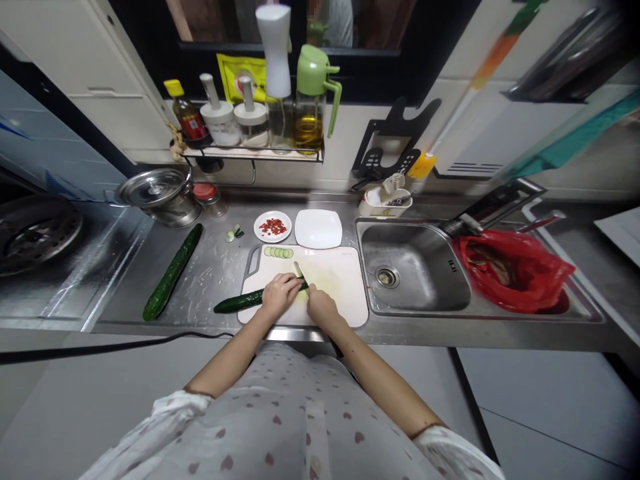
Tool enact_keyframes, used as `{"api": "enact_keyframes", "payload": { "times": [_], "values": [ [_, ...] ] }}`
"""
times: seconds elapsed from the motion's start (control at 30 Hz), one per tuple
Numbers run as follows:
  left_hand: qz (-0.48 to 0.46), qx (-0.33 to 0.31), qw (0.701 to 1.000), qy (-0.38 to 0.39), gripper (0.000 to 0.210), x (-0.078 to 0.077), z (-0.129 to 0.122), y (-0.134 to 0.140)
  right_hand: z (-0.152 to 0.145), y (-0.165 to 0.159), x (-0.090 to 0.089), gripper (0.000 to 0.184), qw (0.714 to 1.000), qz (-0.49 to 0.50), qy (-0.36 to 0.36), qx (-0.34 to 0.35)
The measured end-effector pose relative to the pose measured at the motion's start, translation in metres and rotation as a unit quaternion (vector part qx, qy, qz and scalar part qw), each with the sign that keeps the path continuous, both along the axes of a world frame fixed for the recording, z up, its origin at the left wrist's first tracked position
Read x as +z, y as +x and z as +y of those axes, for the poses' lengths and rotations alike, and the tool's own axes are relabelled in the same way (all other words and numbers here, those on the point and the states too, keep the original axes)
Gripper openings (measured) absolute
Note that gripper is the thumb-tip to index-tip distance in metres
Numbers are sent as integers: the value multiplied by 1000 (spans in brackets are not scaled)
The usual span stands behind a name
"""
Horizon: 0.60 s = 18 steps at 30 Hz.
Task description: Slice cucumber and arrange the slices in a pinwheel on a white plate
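My left hand [280,293] presses down on a dark green cucumber [239,302], its fingers wrapped over the part near the cut end. The cucumber lies slantwise on a white cutting board [345,280], with its other end sticking out past the board's left edge. In my right hand [321,308] is the handle of a knife [299,269], whose blade is at the cucumber's cut end, close to my left fingertips. A short row of pale cucumber slices [279,253] lies at the board's upper left.
Behind the board stand a plate of chopped red pieces [273,227] and a white square plate [319,229]. A second cucumber [173,272] lies to the left, near cucumber ends [234,233]. To the right are a sink [415,267] and a red plastic bag [515,270].
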<state>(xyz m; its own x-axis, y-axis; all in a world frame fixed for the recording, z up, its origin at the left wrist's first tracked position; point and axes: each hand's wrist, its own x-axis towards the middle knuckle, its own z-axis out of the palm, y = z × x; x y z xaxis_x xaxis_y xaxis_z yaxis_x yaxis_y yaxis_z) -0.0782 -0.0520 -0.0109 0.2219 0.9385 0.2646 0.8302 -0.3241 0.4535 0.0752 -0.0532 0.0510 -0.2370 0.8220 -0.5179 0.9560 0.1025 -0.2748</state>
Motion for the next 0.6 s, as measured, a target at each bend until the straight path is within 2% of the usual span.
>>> {"api": "enact_keyframes", "payload": {
  "times": [0.4,0.6],
  "values": [
    [8,2,1000,5,23,3,-2,1,5,-4,-4,32,1000,6,13,3],
    [3,4,1000,-1,23,4,0,0,-6,3,-8,34,1000,-7,6,6]
  ]
}}
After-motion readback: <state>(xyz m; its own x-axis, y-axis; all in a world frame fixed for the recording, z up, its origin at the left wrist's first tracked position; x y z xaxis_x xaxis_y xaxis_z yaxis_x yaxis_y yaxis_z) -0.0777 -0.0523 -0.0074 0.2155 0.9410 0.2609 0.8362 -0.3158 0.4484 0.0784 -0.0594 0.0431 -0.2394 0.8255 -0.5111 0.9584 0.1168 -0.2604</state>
